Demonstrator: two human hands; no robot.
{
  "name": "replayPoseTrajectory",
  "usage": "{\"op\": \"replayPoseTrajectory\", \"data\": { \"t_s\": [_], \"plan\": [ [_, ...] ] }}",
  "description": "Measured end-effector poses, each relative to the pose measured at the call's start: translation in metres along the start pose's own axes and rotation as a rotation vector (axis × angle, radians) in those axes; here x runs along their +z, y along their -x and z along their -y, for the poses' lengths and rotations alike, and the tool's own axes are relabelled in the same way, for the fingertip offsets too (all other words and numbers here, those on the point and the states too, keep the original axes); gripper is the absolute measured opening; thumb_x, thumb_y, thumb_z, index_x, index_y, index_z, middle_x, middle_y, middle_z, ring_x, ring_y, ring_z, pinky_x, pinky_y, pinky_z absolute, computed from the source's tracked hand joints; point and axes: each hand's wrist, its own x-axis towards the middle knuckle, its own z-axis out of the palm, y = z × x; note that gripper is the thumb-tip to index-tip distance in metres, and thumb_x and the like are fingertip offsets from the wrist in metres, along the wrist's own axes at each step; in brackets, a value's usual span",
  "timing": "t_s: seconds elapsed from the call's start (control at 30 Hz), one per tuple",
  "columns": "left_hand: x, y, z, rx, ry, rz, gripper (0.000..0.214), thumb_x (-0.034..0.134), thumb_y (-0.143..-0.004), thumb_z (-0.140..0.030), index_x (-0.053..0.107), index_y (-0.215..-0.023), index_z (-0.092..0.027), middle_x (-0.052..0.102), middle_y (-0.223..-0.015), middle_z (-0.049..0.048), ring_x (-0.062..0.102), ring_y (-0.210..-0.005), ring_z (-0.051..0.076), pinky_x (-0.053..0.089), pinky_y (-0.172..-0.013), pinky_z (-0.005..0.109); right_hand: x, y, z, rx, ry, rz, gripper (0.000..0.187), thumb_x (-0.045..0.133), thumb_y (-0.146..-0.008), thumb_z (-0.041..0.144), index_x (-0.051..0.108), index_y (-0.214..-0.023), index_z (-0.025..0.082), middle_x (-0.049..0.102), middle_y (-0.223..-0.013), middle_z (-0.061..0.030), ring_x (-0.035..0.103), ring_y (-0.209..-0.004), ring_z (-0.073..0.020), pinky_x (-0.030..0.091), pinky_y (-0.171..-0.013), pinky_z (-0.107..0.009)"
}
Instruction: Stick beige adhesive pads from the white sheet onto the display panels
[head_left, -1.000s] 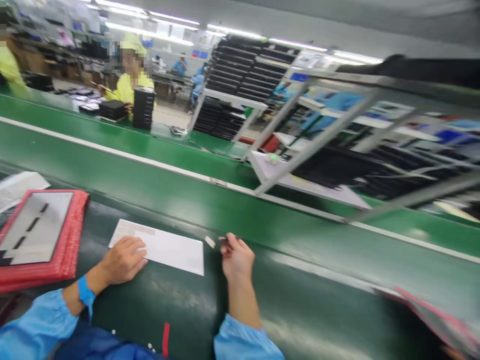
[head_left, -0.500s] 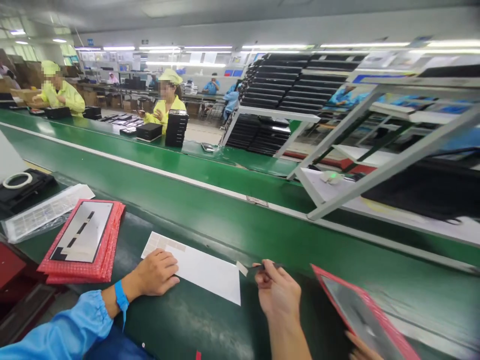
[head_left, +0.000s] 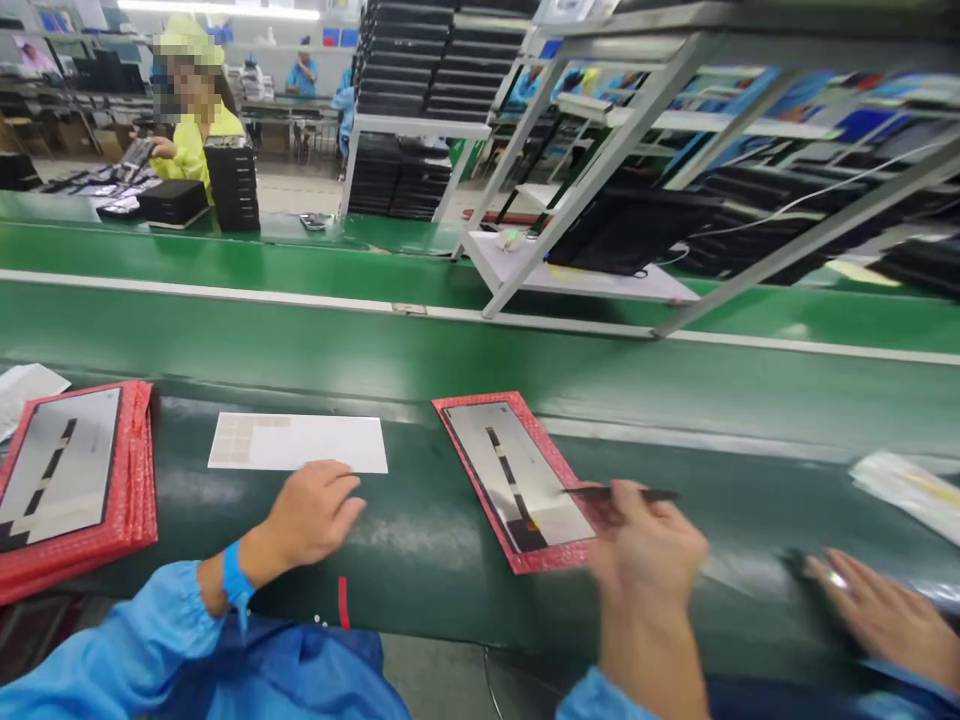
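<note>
My left hand (head_left: 311, 512) rests at the lower edge of a white label sheet (head_left: 319, 447), fingers loosely bent, thumb apart, holding nothing visible. Tan labels fill the sheet's left part. Dark tweezers (head_left: 656, 493) are pinched in my right hand (head_left: 649, 550), which is blurred. Their tips point left, over a flat screen panel (head_left: 480, 465) with a silver back and a dark strip along it. I cannot make out whether a label is at the tips. Under the panel lies red bubble wrap (head_left: 551, 560).
At left is a stack of red bubble-wrap sheets (head_left: 142, 480) topped by another panel (head_left: 90, 480). A co-worker's hand (head_left: 885, 610) is at right, below a white packet (head_left: 911, 490). A metal rack (head_left: 592, 190) stands beyond the green belt (head_left: 300, 340). A red strip (head_left: 343, 602) lies at the front edge.
My view has swung right. The panel on red wrap, tilted beside a co-worker's hand before, now lies flat. My right hand has brought the tweezers over it; the tan label at their tips no longer shows clearly.
</note>
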Motion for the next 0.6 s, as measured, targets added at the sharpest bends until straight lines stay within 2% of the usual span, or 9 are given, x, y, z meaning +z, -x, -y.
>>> {"op": "replayPoseTrajectory", "data": {
  "t_s": [0.07,0.17,0.23,0.3,0.37,0.43,0.53,0.6],
  "plan": [
    [0.027,-0.026,-0.040,0.081,0.048,0.106,0.036,0.051,-0.104,-0.046,0.068,-0.116,-0.016,0.071,-0.121,0.0114,0.064,-0.115,0.022,0.051,-0.103,0.038,-0.001,-0.020,0.011,0.018,0.029,-0.087,0.015,0.059,-0.098,0.006,0.053,-0.086,0.011,0.059,-0.078,-0.0034,0.058,-0.064,-0.0114,0.053,-0.060,-0.019],
    [0.068,-0.063,-0.091,0.133,0.070,0.227,0.045,0.050,-0.103,-0.053,0.067,-0.107,-0.012,0.070,-0.108,0.0149,0.065,-0.103,0.024,0.051,-0.093,0.039,-0.003,-0.040,0.020,0.083,0.069,-0.120,0.023,0.055,-0.092,-0.001,0.048,-0.077,0.014,0.059,-0.072,-0.0061,0.059,-0.058,-0.0146,0.052,-0.055,-0.021],
    [0.090,-0.079,-0.113,0.128,0.058,0.256,0.052,0.048,-0.103,-0.054,0.065,-0.117,-0.006,0.068,-0.116,0.0199,0.063,-0.112,0.028,0.048,-0.098,0.041,-0.005,-0.041,0.019,0.129,0.077,-0.110,0.023,0.054,-0.090,0.001,0.046,-0.075,0.015,0.059,-0.071,-0.0071,0.060,-0.057,-0.0163,0.054,-0.055,-0.023],
    [0.104,-0.086,-0.124,0.124,0.036,0.265,0.060,0.045,-0.104,-0.054,0.060,-0.129,-0.001,0.064,-0.131,0.0248,0.058,-0.127,0.033,0.042,-0.108,0.045,-0.007,-0.035,0.015,0.168,0.071,-0.084,0.021,0.055,-0.089,0.003,0.046,-0.075,0.015,0.059,-0.071,-0.0074,0.061,-0.058,-0.0178,0.056,-0.056,-0.026],
    [0.109,-0.083,-0.126,0.133,0.014,0.276,0.066,0.040,-0.106,-0.053,0.055,-0.138,0.003,0.057,-0.144,0.0266,0.049,-0.140,0.035,0.034,-0.117,0.049,-0.011,-0.023,0.010,0.196,0.057,-0.045,0.019,0.060,-0.084,0.005,0.046,-0.075,0.015,0.059,-0.072,-0.0072,0.062,-0.059,-0.0190,0.057,-0.055,-0.027],
    [0.106,-0.072,-0.122,0.142,-0.007,0.292,0.068,0.036,-0.107,-0.052,0.051,-0.144,0.004,0.050,-0.153,0.0260,0.041,-0.148,0.036,0.027,-0.122,0.050,-0.017,-0.007,0.004,0.206,0.036,-0.012,0.020,0.064,-0.079,0.006,0.047,-0.074,0.015,0.058,-0.073,-0.0065,0.062,-0.061,-0.0188,0.058,-0.056,-0.027],
    [0.089,-0.049,-0.110,0.132,-0.031,0.320,0.070,0.033,-0.108,-0.051,0.045,-0.150,0.004,0.043,-0.159,0.0254,0.035,-0.152,0.036,0.022,-0.124,0.050,-0.030,0.026,-0.006,0.220,-0.001,0.029,0.017,0.069,-0.073,0.012,0.053,-0.076,0.015,0.058,-0.075,-0.0075,0.063,-0.065,-0.0183,0.060,-0.061,-0.026],
    [0.074,-0.032,-0.100,0.135,-0.054,0.331,0.071,0.034,-0.108,-0.052,0.043,-0.151,0.004,0.042,-0.161,0.0254,0.034,-0.152,0.036,0.021,-0.125,0.050,-0.039,0.055,-0.013,0.220,-0.021,0.062,0.024,0.077,-0.066,0.018,0.055,-0.076,0.015,0.059,-0.078,-0.0092,0.064,-0.068,-0.0194,0.062,-0.064,-0.028]
  ]
}}
